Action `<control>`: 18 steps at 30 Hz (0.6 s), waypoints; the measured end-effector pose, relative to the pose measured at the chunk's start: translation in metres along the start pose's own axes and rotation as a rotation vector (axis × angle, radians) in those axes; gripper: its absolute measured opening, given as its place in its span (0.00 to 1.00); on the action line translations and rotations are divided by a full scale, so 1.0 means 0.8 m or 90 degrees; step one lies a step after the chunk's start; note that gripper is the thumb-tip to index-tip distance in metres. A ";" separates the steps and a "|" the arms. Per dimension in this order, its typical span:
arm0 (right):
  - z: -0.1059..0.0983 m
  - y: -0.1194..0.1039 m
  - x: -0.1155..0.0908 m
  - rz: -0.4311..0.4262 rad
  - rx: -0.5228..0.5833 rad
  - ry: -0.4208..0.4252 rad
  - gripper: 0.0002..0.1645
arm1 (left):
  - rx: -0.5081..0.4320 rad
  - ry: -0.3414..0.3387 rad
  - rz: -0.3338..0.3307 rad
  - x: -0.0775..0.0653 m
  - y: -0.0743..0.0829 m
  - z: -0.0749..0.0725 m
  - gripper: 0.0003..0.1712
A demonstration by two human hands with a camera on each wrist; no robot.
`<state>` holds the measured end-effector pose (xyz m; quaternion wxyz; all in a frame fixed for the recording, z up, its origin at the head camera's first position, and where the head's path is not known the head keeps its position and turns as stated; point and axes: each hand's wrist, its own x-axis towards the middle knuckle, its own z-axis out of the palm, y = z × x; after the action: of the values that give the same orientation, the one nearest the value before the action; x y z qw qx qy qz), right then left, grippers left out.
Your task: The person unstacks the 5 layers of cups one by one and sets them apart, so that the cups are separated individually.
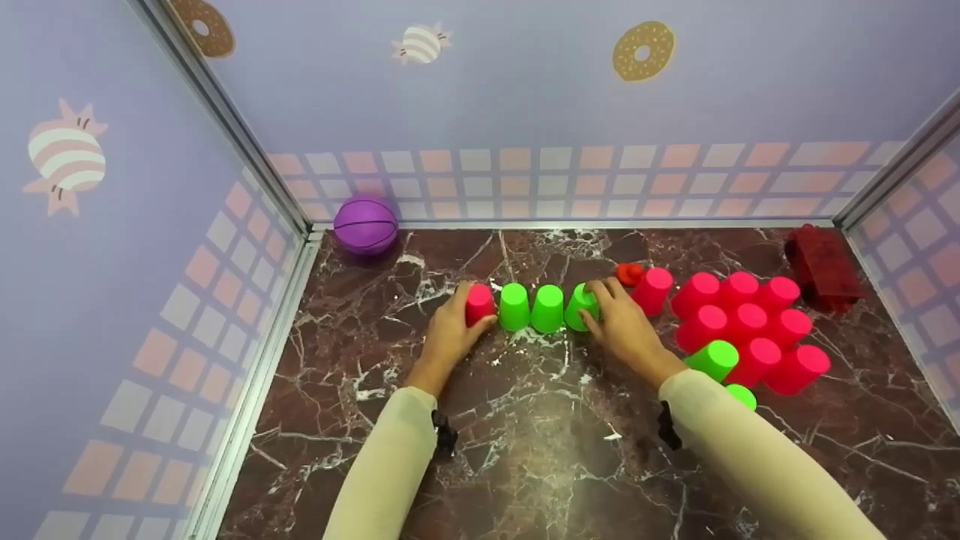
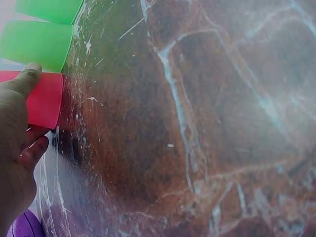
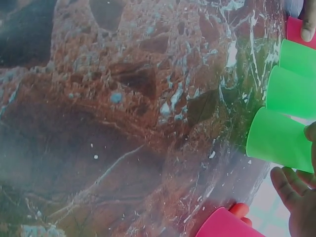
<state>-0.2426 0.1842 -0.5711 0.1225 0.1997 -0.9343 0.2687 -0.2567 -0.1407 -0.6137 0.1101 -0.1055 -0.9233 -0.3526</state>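
Note:
Four upside-down cups stand in a row on the marble-patterned surface, one pink and several green. At the row's left end my left hand (image 1: 448, 331) grips the pink cup (image 1: 480, 302), thumb on the near side, as the left wrist view also shows. Beside it stand two green cups (image 1: 514, 306), (image 1: 548, 308) that no hand touches. My right hand (image 1: 626, 326) holds the green cup (image 1: 579, 310) at the right end between thumb and fingers; that cup leans slightly in the head view. In the right wrist view its fingers (image 3: 281, 183) lie along the cup's outer side.
A single pink cup (image 1: 652, 291) and a small red object (image 1: 628, 273) lie just right of my right hand. Farther right stand several pink cups (image 1: 745, 322) with two green ones (image 1: 718, 360) near them. A purple ball (image 1: 366, 225) and a dark red box (image 1: 823, 266) occupy the back corners.

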 end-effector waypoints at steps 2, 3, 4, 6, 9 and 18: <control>-0.007 0.000 -0.001 -0.007 0.000 -0.004 0.22 | 0.000 -0.002 -0.003 0.000 0.000 -0.001 0.38; -0.011 0.000 -0.002 -0.011 0.001 -0.005 0.22 | -0.002 -0.002 -0.004 0.000 -0.001 -0.002 0.38; -0.017 0.000 -0.003 -0.014 0.001 -0.007 0.22 | -0.002 -0.003 -0.004 0.001 0.000 -0.002 0.39; -0.029 0.002 -0.006 -0.016 -0.004 -0.012 0.23 | -0.001 -0.005 -0.009 0.002 0.001 -0.003 0.39; -0.045 0.008 -0.012 -0.010 -0.009 -0.019 0.23 | 0.002 -0.009 -0.016 0.002 0.001 -0.005 0.39; -0.080 0.042 -0.047 0.004 -0.031 -0.009 0.24 | 0.015 -0.012 -0.014 0.001 0.000 0.000 0.41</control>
<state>-0.2158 0.2570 -0.5462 0.1197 0.1954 -0.9421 0.2449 -0.2570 -0.1406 -0.6130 0.0990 -0.0974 -0.9294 -0.3421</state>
